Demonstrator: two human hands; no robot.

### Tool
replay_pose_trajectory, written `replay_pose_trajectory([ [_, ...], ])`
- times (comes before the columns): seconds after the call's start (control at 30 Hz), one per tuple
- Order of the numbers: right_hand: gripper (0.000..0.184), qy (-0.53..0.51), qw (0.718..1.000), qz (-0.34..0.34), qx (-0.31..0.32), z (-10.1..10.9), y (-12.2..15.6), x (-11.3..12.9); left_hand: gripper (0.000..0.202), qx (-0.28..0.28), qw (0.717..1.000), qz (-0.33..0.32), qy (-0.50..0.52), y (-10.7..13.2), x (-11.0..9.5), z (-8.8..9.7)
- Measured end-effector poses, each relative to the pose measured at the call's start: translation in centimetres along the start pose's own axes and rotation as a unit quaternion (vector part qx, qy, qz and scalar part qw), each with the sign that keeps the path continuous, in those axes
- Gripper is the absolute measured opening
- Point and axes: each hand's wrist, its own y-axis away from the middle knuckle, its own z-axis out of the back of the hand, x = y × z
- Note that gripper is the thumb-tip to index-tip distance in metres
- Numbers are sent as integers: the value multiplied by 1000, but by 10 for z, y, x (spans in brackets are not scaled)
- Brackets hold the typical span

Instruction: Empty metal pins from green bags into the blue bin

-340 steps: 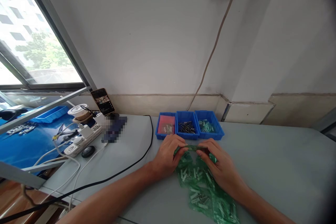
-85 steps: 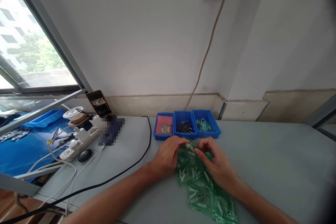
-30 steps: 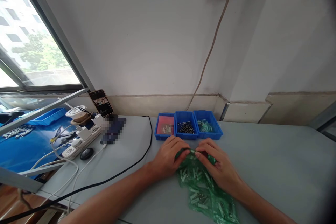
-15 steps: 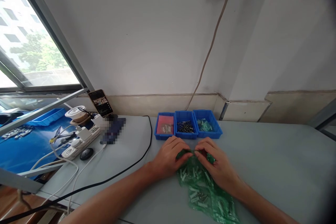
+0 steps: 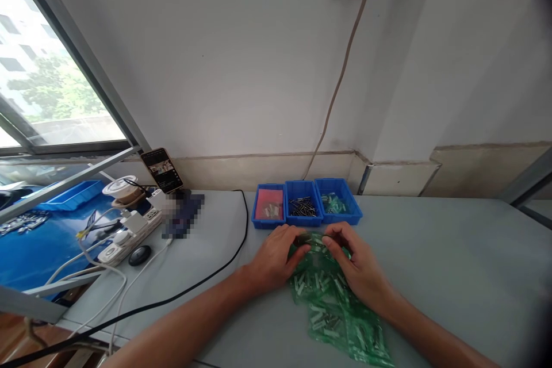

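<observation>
A green translucent plastic bag [image 5: 332, 305] lies on the grey table, with many small pale and silvery pieces showing through it. My left hand [image 5: 278, 256] pinches its upper edge on the left, thumb against fingers. On the right, my right hand [image 5: 356, 261] grips the same edge between thumb and curled fingers. Just beyond the hands stand three blue bins: the left bin [image 5: 255, 222] holds a pink packet [image 5: 269, 202], the middle bin [image 5: 303, 221] dark metal pins [image 5: 302, 206], and the right bin [image 5: 357, 215] greenish bagged pieces [image 5: 333, 203].
A black cable [image 5: 181, 294] crosses the table left of my arm. Further left are a power strip [image 5: 129, 237], a black mouse [image 5: 140, 255], white cords and a propped phone [image 5: 163, 169]. The wall rises behind the bins.
Both hands have shifted slightly, and the bag's upper edge between them now looks spread wider, with more pieces visible there. The view has moved a little.
</observation>
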Motion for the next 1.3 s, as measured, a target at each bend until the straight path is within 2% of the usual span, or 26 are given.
replay_pose_trajectory([
  [0.13,21,-16,1000,-6,-20,-1,-1,-4,40,-28,999,-14,23,-1,-3,3],
  [0.27,22,-43,999,-13,-25,-2,-1,-4,33,-11,997,-77,14,-3,-6,5],
  [0.47,25,-59,998,-29,-21,-2,-2,-4,40,-11,996,-89,5,-4,-8,6],
  [0.57,26,-64,997,-28,-21,-2,-2,-4,42,-2,997,-74,27,-2,-9,8],
  [0.87,26,-18,1000,-14,13,-2,0,-1,26,17,994,38,104,-2,-11,4],
  [1.03,28,0,1000,-21,22,-2,1,-2,21,-5,995,46,93,-2,-10,3],
  [1.17,27,28,997,-11,65,-3,1,-2,24,-20,996,33,78,-1,-6,1],
  [1.3,27,36,997,10,70,-2,1,1,28,-31,995,17,94,0,-5,0],
])
